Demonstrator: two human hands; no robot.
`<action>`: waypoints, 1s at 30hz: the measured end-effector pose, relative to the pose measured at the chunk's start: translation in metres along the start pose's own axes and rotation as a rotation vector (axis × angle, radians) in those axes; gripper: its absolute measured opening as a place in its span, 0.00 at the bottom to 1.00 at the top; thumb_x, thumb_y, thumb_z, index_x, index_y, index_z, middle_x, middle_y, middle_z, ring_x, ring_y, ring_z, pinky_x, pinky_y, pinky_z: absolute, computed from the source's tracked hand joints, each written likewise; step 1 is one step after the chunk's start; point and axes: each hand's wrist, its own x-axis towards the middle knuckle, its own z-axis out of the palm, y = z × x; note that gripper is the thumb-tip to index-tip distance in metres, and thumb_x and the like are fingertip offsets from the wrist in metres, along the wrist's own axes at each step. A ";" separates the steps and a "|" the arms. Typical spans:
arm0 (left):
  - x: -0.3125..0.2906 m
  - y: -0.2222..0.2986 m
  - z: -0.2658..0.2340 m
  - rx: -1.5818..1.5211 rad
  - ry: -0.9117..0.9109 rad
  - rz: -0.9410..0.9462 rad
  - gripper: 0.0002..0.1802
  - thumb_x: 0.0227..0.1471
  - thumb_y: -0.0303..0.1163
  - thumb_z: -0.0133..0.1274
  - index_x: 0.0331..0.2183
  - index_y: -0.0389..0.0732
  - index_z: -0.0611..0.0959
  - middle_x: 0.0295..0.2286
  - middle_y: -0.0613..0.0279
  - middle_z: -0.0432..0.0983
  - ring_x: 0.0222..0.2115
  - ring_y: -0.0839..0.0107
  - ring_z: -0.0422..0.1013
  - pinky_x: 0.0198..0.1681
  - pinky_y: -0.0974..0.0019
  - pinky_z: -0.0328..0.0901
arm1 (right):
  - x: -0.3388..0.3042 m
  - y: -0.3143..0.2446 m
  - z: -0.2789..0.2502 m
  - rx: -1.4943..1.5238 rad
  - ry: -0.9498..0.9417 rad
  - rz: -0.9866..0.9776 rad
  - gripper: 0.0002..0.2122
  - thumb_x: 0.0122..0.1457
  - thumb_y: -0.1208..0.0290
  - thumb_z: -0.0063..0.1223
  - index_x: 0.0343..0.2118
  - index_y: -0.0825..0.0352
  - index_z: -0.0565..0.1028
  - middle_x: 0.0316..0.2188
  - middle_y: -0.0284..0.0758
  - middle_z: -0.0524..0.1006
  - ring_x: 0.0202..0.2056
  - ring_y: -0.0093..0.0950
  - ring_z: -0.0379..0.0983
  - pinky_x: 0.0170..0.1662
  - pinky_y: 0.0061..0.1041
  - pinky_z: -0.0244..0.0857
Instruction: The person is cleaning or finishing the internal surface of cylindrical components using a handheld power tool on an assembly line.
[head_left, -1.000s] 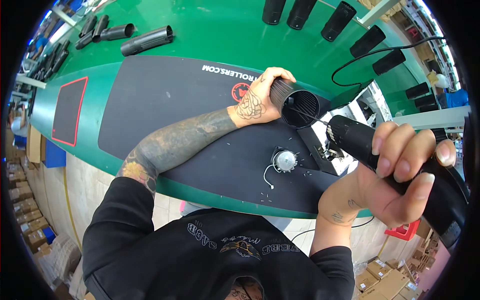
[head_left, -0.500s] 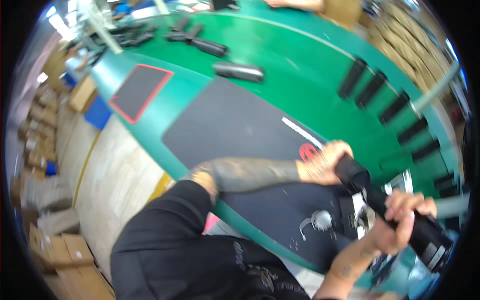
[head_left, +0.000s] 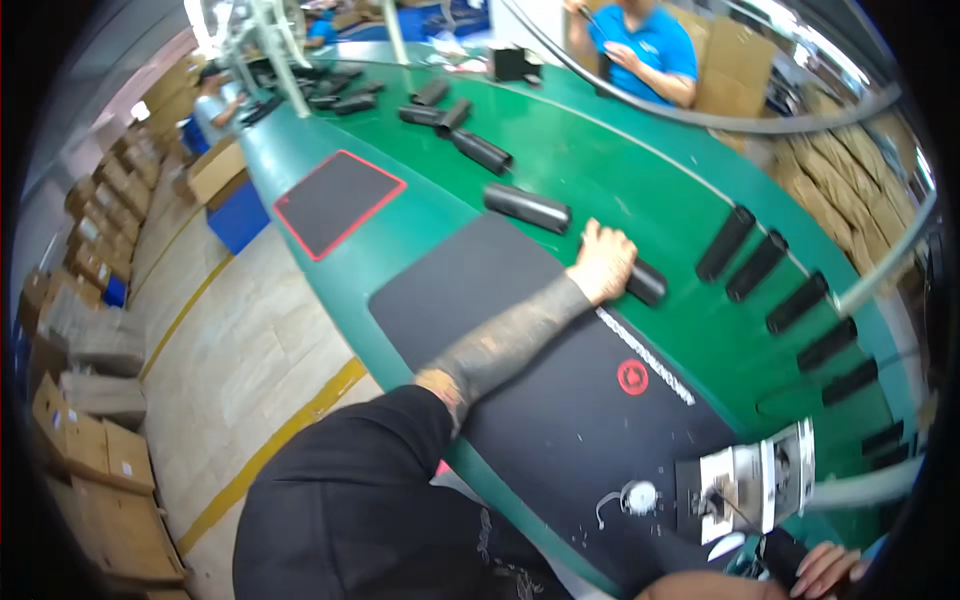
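My left hand (head_left: 605, 262) reaches out past the far edge of the black mat (head_left: 470, 290). Its fingers are wrapped around a black cylinder (head_left: 648, 284) lying on the green surface. Another black cylinder (head_left: 528, 207) lies just left of that hand, apart from it. At the lower right edge is my right hand (head_left: 825, 572), partly cut off, its fingers bent beside a dark object; what they hold is hidden. A metal and white fixture (head_left: 750, 485) stands near the right hand. A small round silver part (head_left: 640, 497) with a wire lies on the mat.
Several black cylinders (head_left: 755, 265) stand in a row along the right side, and more (head_left: 482, 152) lie farther back. A smaller red-edged mat (head_left: 340, 205) lies to the left. Across the bench is a person in blue (head_left: 650, 60). Cardboard boxes (head_left: 100, 450) line the floor at left.
My left hand has moved away from the right hand, forward and left to a cylinder on the green surface. My right hand has dropped toward the lower edge. The view has shifted.
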 end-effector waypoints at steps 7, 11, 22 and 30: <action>-0.001 0.020 0.007 0.015 0.063 0.101 0.24 0.37 0.24 0.50 0.42 0.47 0.77 0.39 0.60 0.74 0.40 0.61 0.72 0.48 0.51 0.62 | -0.033 0.031 -0.071 0.054 -0.051 0.019 0.22 0.55 0.59 0.57 0.46 0.62 0.60 0.24 0.25 0.69 0.21 0.16 0.65 0.29 0.19 0.58; 0.000 0.062 0.035 -0.181 0.104 0.166 0.30 0.38 0.23 0.46 0.48 0.50 0.72 0.47 0.63 0.68 0.49 0.63 0.66 0.60 0.45 0.48 | -0.008 0.032 -0.045 -0.051 -0.110 0.118 0.19 0.54 0.64 0.54 0.45 0.64 0.61 0.24 0.25 0.69 0.20 0.15 0.66 0.29 0.18 0.59; 0.007 0.069 -0.021 -0.537 0.310 0.294 0.26 0.37 0.25 0.49 0.44 0.44 0.74 0.42 0.58 0.71 0.42 0.59 0.69 0.54 0.53 0.58 | -0.002 0.026 -0.077 0.440 -0.107 0.191 0.20 0.50 0.69 0.61 0.42 0.63 0.62 0.21 0.24 0.73 0.18 0.15 0.71 0.24 0.13 0.64; 0.055 0.177 0.006 -1.172 0.004 -0.052 0.35 0.40 0.29 0.57 0.51 0.31 0.65 0.48 0.44 0.64 0.46 0.55 0.68 0.49 0.59 0.65 | 0.025 -0.002 -0.090 0.388 -0.053 -0.005 0.20 0.47 0.72 0.61 0.39 0.65 0.61 0.17 0.25 0.71 0.14 0.16 0.70 0.22 0.14 0.67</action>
